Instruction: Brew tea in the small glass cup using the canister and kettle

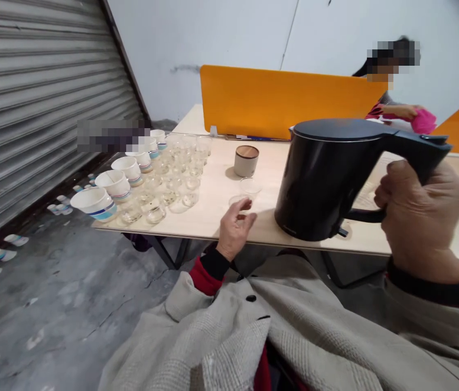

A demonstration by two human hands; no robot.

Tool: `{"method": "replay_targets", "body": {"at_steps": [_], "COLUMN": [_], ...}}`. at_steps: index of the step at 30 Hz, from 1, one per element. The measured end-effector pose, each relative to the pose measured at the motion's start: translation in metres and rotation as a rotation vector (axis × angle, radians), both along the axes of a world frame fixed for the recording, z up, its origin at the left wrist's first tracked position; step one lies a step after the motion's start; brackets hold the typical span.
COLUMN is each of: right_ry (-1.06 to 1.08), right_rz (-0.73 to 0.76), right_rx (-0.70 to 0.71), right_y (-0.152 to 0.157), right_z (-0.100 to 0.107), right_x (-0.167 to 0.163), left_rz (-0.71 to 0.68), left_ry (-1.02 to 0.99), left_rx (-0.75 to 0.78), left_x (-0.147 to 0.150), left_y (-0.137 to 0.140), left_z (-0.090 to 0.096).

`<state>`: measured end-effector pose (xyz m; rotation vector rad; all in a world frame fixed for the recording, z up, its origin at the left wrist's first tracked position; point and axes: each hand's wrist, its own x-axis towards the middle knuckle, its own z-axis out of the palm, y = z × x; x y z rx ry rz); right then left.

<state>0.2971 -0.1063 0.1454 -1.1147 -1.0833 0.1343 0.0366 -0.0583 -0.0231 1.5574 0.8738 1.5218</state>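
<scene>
My right hand [427, 212] is wrapped round the handle of a black electric kettle [319, 179], its lid closed. The kettle is held up close in front of me, over the table's front edge. Near that edge, my left hand [235, 228] has loosely curled fingers, with the thumb apart and nothing plainly between them. Just beyond its fingertips stands a clear cup [250, 186]; a second faint clear rim shows right at the fingers, and whether I touch it I cannot tell. Behind them sits a grey canister [246, 161] with a wooden lid.
Rows of clear cups [156, 210], some with dark bits inside, cover the table's left part. White paper bowls [94, 203] with coloured bands line the left edge. An orange divider [286, 100] stands behind. Across it a person [392, 103] holds pink cloth. More paper cups [3, 254] are on the floor.
</scene>
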Motion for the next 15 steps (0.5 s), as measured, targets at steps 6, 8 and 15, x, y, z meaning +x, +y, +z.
{"method": "replay_targets", "body": {"at_steps": [6,8,15], "right_ry": [-0.117,-0.156,-0.254], "right_rz": [0.045,0.046,0.113], "right_rx": [-0.215,-0.302,-0.499], "right_y": [-0.035,-0.041,-0.039], "right_z": [0.026,0.035,0.057], "right_x": [-0.014,-0.019,-0.028], "left_rz": [-0.213,-0.273,-0.380], "left_ry": [-0.023,-0.062,-0.214], "left_rx": [-0.061,-0.120,-0.219], "left_x": [0.036,0.044,0.056], "left_y": [-0.038,-0.042,-0.052], "left_z": [0.022,0.029,0.045]}}
